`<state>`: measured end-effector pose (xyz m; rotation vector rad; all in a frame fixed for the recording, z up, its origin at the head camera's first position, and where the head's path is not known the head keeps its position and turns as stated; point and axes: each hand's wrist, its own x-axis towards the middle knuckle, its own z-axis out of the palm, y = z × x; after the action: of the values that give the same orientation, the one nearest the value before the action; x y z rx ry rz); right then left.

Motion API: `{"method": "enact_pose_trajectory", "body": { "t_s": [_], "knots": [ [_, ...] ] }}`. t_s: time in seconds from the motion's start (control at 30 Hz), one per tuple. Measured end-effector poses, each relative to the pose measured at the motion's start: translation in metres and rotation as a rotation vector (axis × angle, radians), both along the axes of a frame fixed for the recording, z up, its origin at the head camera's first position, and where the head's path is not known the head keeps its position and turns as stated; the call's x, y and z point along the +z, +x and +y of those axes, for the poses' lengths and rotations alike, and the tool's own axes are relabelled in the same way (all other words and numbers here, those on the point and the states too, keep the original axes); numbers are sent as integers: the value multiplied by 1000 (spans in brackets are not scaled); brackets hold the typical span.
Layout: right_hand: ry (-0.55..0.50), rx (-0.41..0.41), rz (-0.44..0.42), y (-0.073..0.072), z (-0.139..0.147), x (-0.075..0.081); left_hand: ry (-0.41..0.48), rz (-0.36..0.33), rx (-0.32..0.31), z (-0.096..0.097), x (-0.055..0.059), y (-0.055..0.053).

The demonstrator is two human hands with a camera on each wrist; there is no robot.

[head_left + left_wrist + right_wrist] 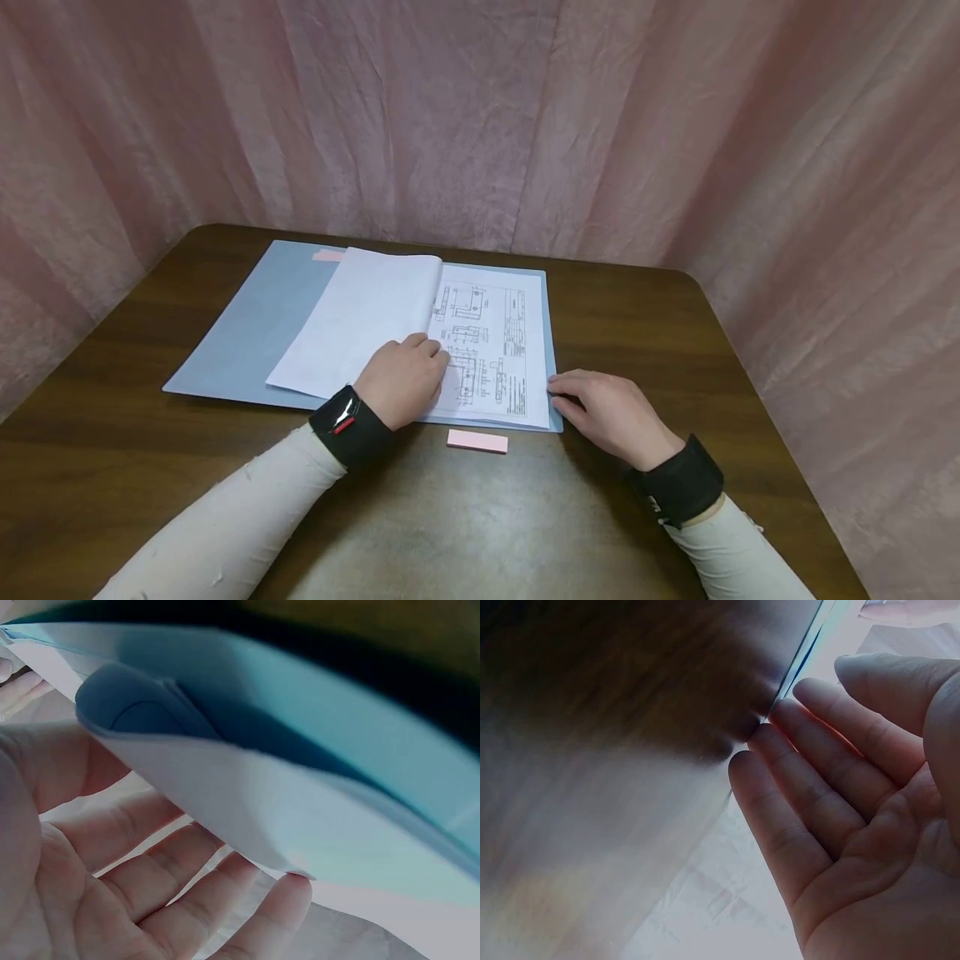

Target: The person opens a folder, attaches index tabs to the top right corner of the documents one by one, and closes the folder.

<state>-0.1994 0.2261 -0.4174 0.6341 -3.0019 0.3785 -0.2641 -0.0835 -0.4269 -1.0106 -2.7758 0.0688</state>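
A light blue folder (247, 333) lies spread on the table. Inside it, a stack of white sheets has its upper pages (352, 308) turned over to the left, their bend still rounded. To the right, the top sheet with technical drawings (525, 342) is exposed. My left hand (405, 379) rests on the turned pages near the bend. In the left wrist view its extended fingers (202, 892) touch the curved paper (247, 795). At the folder's right edge sits my right hand (611, 408), fingertips against or beside that edge, fingers (810, 787) nearly straight.
A pink sticky-note pad (477, 441) lies just in front of the folder. Another pink slip (327, 255) shows at the folder's top, partly under the pages. The brown wooden table (637, 317) has rounded far corners, and a pink curtain (465, 125) hangs behind it.
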Motion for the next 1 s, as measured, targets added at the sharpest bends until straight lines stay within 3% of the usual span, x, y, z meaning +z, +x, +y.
{"method": "enact_pose_trajectory", "body": {
  "t_s": [0.23,0.43,0.73,1.0],
  "knots": [
    [10,-4,4,0,1,-1,-20,46,-7,2,0,1],
    [22,-3,8,0,0,-2,47,60,-71,6,3,9],
    [24,-1,-6,0,0,-5,115,-113,-290,13,13,33],
    [26,-2,-3,1,3,-7,119,-220,-352,12,12,43]
  ]
}}
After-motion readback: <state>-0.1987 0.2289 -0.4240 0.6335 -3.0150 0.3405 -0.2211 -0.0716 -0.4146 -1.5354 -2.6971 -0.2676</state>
